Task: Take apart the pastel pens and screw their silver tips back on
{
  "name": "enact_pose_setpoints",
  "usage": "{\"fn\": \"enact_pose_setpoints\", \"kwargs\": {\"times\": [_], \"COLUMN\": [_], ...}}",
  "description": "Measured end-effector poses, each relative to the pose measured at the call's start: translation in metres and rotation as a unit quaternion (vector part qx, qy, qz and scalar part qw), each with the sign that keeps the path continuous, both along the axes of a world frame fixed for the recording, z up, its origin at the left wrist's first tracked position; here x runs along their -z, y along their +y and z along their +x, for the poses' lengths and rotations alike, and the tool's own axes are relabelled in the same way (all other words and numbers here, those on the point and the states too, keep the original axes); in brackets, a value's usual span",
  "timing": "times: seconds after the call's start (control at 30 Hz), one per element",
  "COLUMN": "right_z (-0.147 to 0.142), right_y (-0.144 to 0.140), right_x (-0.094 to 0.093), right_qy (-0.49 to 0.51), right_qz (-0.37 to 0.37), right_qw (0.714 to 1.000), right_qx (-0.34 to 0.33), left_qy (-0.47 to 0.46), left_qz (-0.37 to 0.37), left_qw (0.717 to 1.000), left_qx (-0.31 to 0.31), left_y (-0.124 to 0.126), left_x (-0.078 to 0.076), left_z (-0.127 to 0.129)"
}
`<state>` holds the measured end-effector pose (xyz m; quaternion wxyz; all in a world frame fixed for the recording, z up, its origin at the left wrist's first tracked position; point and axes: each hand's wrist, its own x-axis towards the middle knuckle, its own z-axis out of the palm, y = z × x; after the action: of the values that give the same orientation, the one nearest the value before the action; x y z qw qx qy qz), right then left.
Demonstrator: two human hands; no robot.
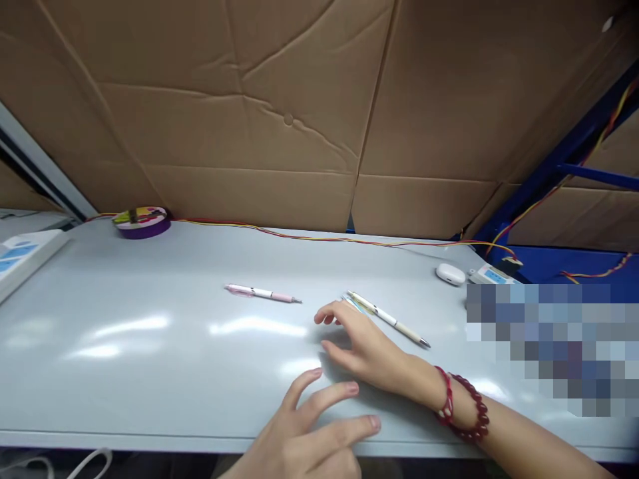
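Nearest the head camera, to the near right of the pink pen (pixel 263 294): left hand (pixel 314 436), fingers spread, grasping nothing. Just right of the pink pen: right hand (pixel 369 346), loosely curled, thumb apart, apparently empty. Loose on the glossy, glare-streaked table (pixel 164 392): pink pen; farther right, white pen (pixel 389 319); between, blue pen (pixel 354 304), mostly hidden, contact unclear. Nothing lifted; handling barely begun or finished, impossible to tell which. Beyond the pink pen: wires (pixel 294 236), cardboard (pixel 224 126); far left, purple box (pixel 144 229); far right, white case (pixel 450 274), blue frame (pixel 534 176).

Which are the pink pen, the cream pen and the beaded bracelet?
Pink pen (pixel 263 293): head view, middle of its barrel.
Cream pen (pixel 387 317): head view, middle of its barrel.
Beaded bracelet (pixel 482 410): head view, dark red beads.
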<state>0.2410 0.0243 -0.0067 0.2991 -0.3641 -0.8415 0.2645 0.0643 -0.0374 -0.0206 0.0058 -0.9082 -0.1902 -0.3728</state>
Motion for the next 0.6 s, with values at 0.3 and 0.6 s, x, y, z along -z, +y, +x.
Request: {"fn": "enact_pose_setpoints", "kwargs": {"times": [0.3, 0.6], "right_z": [0.001, -0.001], "right_y": [0.000, 0.001], "right_x": [0.001, -0.004], "right_qy": [-0.009, 0.055], "right_qz": [-0.007, 0.038], "right_qw": [1.000, 0.996], "right_qx": [-0.010, 0.064], "left_qy": [0.096, 0.096], "left_qz": [-0.016, -0.083], "left_qw": [0.995, 0.991], "left_qx": [-0.025, -0.052], "left_y": [0.002, 0.009], "left_x": [-0.002, -0.012], "left_z": [-0.001, -0.023]}}
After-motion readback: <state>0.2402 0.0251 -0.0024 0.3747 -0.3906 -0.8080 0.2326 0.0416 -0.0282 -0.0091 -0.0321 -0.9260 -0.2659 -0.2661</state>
